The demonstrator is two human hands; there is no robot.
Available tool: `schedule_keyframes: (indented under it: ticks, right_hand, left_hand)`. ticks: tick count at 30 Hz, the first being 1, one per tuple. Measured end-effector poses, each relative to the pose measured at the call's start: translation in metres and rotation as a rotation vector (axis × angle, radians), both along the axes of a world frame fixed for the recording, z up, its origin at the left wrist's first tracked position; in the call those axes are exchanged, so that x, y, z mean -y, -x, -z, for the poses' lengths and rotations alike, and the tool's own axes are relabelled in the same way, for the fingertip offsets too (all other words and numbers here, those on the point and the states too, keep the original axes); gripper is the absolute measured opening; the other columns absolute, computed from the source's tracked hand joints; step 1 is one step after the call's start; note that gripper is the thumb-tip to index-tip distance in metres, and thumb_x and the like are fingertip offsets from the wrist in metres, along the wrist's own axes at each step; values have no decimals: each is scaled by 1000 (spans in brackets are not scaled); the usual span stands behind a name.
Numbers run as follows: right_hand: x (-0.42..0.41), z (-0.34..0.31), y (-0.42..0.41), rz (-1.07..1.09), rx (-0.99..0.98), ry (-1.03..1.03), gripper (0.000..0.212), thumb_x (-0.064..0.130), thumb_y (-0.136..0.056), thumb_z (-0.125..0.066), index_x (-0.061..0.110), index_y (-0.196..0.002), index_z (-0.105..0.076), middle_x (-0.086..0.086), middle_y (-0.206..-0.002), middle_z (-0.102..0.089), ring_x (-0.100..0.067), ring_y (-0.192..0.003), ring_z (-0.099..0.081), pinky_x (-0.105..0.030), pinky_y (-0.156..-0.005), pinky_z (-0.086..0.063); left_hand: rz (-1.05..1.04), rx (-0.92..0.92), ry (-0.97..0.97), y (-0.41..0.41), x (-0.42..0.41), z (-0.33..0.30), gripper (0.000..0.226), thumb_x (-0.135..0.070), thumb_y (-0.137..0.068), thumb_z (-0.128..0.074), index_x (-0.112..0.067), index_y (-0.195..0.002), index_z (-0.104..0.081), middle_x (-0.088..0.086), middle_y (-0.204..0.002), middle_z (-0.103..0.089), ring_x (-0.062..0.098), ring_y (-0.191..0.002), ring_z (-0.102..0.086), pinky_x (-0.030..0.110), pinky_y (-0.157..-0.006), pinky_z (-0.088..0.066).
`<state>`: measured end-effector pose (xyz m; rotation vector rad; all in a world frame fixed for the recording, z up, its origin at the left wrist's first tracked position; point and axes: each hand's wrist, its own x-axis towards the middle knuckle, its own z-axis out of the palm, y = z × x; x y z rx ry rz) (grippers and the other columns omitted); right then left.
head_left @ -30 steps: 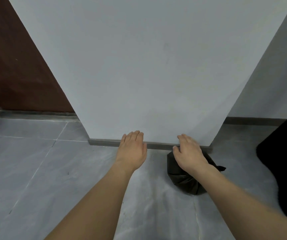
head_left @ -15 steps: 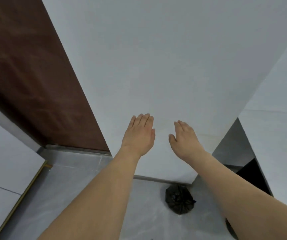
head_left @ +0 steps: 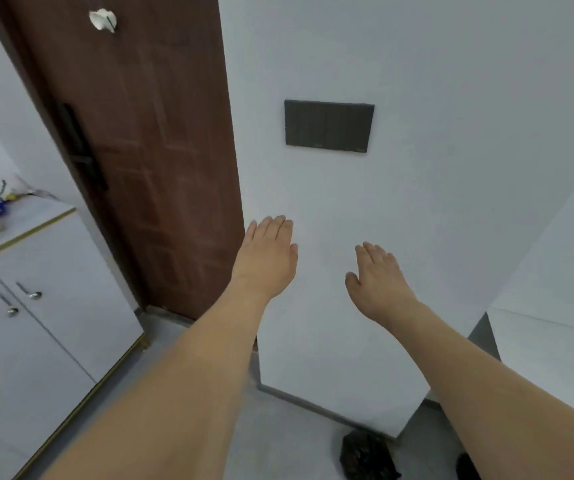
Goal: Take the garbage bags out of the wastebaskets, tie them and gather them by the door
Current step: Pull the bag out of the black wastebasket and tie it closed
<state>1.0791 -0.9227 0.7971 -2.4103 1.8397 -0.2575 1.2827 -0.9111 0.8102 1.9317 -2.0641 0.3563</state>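
head view | left hand (head_left: 267,259) and right hand (head_left: 377,284) empty, fingers apart | small tied black plastic garbage bag (head_left: 365,457) on floor below white wall, beside brown wooden door (head_left: 147,150) | step: bag gathered | next: likely fetch another wastebasket's bag

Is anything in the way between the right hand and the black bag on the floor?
Nothing visible. The right hand is open and raised in front of the white wall; the black garbage bag sits on the floor below it, at the wall's foot.
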Motion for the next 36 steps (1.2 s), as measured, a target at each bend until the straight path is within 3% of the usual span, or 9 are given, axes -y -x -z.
schedule_keyframes:
  ticks: [11,18,25,36]
  right_hand:
    - [-66,-13,-140,-396,24,34,59,29,-99,-35,4,-151,-22,-14,-159,-21,-28,-147,-17,-40,-121,-11]
    - [-156,-23,-262,-636,51,43,59,31,-100,-36,9,-152,-21,-9,-161,-18,-25,-149,-13,-39,-121,-7]
    - [-276,-16,-387,-781,68,28,57,24,-99,-36,4,-150,-23,-14,-158,-22,-26,-146,-16,-38,-121,-7]
    - [-425,48,-539,-961,-54,-131,59,23,-100,-33,6,-154,-14,-11,-162,-8,-23,-149,-3,-35,-122,-1]
  left_hand:
    - [-430,-70,-38,-121,-140,-13,52,-34,-102,-29,-14,-150,-28,3,-156,-30,22,-145,-24,42,-121,-12]
    - [-679,-119,-47,-215,-275,-7,51,-31,-102,-28,-12,-149,-27,5,-157,-27,24,-145,-21,43,-120,-10]
    - [-783,-146,-35,-325,-409,11,50,-30,-102,-27,-12,-149,-27,5,-157,-26,23,-145,-20,43,-121,-9]
    - [-933,-307,-65,-462,-567,93,49,-28,-102,-31,-8,-147,-30,7,-155,-30,24,-143,-23,44,-120,-10]
